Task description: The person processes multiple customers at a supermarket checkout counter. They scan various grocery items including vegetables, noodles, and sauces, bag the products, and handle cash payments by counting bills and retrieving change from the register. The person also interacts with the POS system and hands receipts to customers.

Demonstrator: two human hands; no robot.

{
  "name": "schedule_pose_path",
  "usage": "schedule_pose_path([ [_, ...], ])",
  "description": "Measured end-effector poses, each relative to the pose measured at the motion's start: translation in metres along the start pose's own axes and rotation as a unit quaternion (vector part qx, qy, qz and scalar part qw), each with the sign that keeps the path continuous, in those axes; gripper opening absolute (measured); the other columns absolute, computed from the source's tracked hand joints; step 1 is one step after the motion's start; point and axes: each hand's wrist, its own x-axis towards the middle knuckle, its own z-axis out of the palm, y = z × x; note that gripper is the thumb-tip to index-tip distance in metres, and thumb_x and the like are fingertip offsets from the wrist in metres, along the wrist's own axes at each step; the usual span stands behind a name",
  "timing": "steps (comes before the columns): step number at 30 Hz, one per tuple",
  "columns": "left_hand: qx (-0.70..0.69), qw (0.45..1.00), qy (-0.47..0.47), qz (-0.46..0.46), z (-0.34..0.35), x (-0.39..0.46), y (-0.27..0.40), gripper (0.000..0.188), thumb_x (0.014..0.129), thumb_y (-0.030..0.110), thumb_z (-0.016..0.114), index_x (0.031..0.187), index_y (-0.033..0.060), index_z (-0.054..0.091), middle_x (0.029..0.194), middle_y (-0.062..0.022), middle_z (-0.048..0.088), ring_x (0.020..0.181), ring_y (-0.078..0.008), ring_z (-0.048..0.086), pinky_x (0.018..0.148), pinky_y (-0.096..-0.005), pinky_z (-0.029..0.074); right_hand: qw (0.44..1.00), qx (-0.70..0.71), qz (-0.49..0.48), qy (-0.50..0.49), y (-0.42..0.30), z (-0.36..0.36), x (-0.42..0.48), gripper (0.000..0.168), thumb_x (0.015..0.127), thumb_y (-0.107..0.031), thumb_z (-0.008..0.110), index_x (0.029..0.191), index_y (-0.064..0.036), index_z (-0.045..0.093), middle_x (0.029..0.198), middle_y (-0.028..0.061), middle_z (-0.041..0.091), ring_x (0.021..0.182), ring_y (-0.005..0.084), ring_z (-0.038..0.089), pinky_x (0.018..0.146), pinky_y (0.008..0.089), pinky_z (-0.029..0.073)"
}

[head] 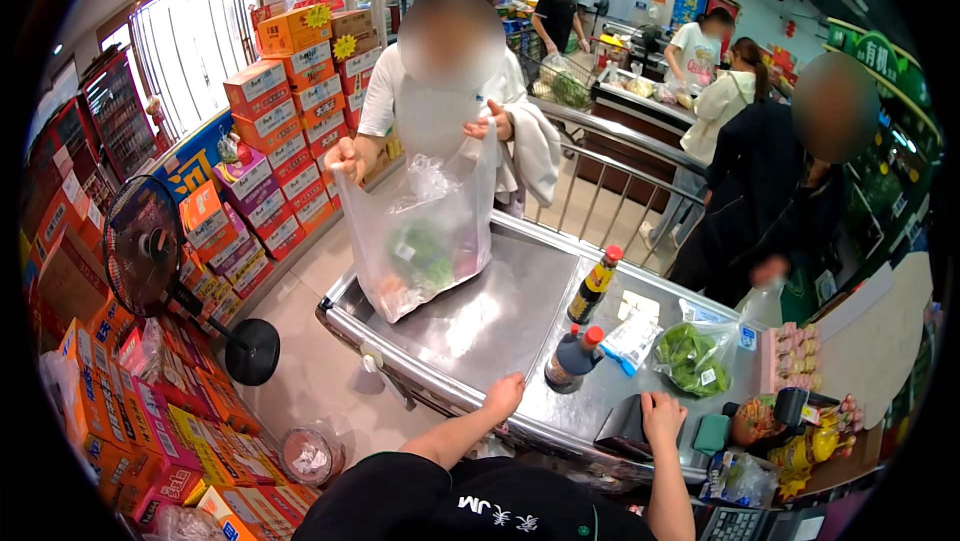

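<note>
My left hand rests at the near edge of a metal-topped checkout counter, fingers curled, nothing visible in it. Against a black box-like device lies my right hand; its grip is partly hidden. Just beyond my left hand stands a dark sauce bottle with red caps. A slimmer sauce bottle with a yellow label stands behind it. To their right are a white and blue packet and a clear bag of green leafy vegetables. Across the counter, a person holds open a filled white plastic carrier bag.
Metal railings run behind the counter. Another person in dark clothes stands at the right. On the left are a black fan and stacked cartons. A keyboard sits at lower right, below a handheld scanner.
</note>
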Motion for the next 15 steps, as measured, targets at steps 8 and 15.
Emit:
schedule_pose_path([
  [8,0.014,1.000,-0.008,0.005,0.003,0.003,-0.004,0.016,0.087,0.019,0.046,0.087,0.0076,0.057,0.091,-0.0186,0.062,0.085,-0.0406,0.058,0.072,-0.0504,0.046,0.994,0.089,0.066,-0.015,-0.009,-0.011,0.001,0.025,0.084,-0.031,0.061,0.084,-0.007,0.068,0.084,0.0097,0.066,0.088,0.0270,0.057,0.089,0.0393,0.033],
  [15,0.035,0.999,-0.024,0.008,0.003,0.002,-0.001,0.016,0.088,0.019,0.046,0.087,0.0073,0.057,0.091,-0.0178,0.061,0.085,-0.0396,0.058,0.073,-0.0492,0.046,0.992,0.110,0.057,-0.003,-0.005,-0.012,0.000,0.023,0.084,-0.029,0.062,0.083,-0.007,0.068,0.083,0.0097,0.066,0.087,0.0272,0.057,0.090,0.0393,0.033],
])
